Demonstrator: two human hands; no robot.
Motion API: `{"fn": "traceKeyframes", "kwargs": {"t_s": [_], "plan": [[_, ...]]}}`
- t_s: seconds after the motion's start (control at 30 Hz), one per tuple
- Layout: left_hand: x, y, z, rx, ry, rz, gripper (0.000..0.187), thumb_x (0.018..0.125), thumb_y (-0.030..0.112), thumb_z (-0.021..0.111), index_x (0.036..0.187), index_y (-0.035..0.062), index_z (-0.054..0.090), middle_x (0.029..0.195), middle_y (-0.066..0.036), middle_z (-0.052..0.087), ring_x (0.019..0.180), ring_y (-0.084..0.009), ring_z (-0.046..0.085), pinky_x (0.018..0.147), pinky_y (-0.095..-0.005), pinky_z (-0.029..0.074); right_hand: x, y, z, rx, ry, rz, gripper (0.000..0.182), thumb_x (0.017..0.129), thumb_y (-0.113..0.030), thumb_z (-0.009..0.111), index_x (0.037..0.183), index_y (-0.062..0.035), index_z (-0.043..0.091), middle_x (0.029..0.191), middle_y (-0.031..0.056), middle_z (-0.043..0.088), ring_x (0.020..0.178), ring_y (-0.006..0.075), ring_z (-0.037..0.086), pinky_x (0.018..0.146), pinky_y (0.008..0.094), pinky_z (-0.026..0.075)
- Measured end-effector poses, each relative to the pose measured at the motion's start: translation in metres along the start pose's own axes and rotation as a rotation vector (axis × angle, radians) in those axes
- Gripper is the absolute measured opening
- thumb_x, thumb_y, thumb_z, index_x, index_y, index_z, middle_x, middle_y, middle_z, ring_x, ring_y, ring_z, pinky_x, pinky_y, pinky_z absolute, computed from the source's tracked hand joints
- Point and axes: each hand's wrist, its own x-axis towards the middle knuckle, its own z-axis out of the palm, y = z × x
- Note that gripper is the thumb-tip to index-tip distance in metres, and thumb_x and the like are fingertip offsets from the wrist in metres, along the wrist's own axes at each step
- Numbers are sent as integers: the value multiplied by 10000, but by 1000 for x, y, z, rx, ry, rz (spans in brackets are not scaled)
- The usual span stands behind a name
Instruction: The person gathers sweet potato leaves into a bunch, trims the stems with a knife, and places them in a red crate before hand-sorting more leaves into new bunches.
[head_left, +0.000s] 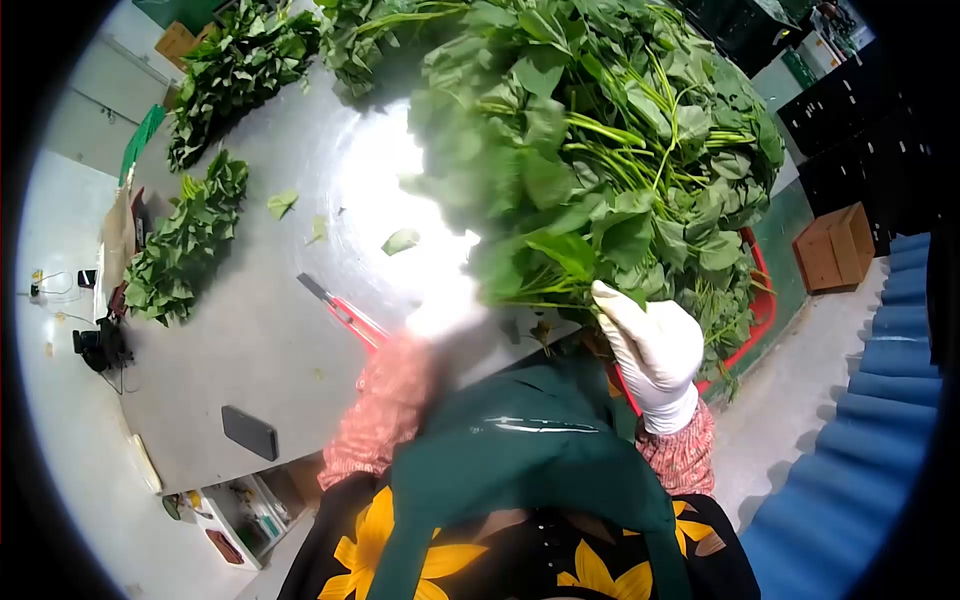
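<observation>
My right hand (655,350), in a white glove, pinches the stems of leafy greens (565,255) at the near edge of a large heap. My left hand (445,310), also gloved, is smeared by motion and washed out by glare; its fingers cannot be made out. It is just left of the held leaves, over the metal table (270,350). A red-handled cutter knife (345,313) with a dark blade lies beside the left wrist. The big heap of leafy greens (640,110) covers the table's right side and hangs over a red crate.
Two bundles of greens (188,240) (245,75) lie at the left, with loose leaves (400,241) nearby. A dark phone (250,433) rests near the front edge. The red crate (762,290) and a cardboard box (835,248) are to the right. Shelves (245,515) show below the table.
</observation>
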Motion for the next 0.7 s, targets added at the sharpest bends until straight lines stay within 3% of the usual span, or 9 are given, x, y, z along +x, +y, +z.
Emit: {"fn": "traceKeyframes", "kwargs": {"t_s": [0.03,0.17,0.27,0.37,0.5,0.7], "plan": [[3,-11,0,-69,-88,106,456,850,205,735,1258,41,613,1124,-162,703,942,-292,683,856,-375,533,-2,2,0,50,49,7,383,716,0,798,1089,-67,741,627,13,567,495,172,492,473,305,385],[-1,2,1,-605,-129,30,521,801,49,786,1279,-5,585,1155,-94,690,966,-174,648,881,-334,528,-1,-2,-3,106,71,27,375,722,21,792,1083,-64,739,624,16,545,482,177,434,470,316,365],[-10,46,-22,-930,-226,-25,524,796,46,802,1266,-33,585,1108,-94,685,956,-132,639,862,-305,532,0,-1,-1,196,81,63,334,765,38,764,1084,-53,717,701,52,618,547,194,544,518,298,438],[-13,37,-11,-1044,-299,-110,627,796,80,812,1346,-18,529,1236,-98,653,1071,-164,606,929,-301,512,4,-5,-1,281,118,81,236,770,11,790,974,-56,691,769,69,669,608,204,616,557,292,490],[-17,44,-6,-988,-257,-159,432,806,74,787,1201,-16,637,1046,-81,711,913,-145,654,841,-307,531,2,-6,2,289,174,121,248,753,2,824,891,-53,626,763,71,668,571,187,594,494,268,459],[-18,63,-11,-495,-121,-154,402,826,101,744,1197,-14,640,1030,-81,726,915,-154,675,866,-310,525,-2,-3,9,252,157,197,225,772,31,789,894,-49,618,699,71,612,547,202,579,494,285,451]]}}
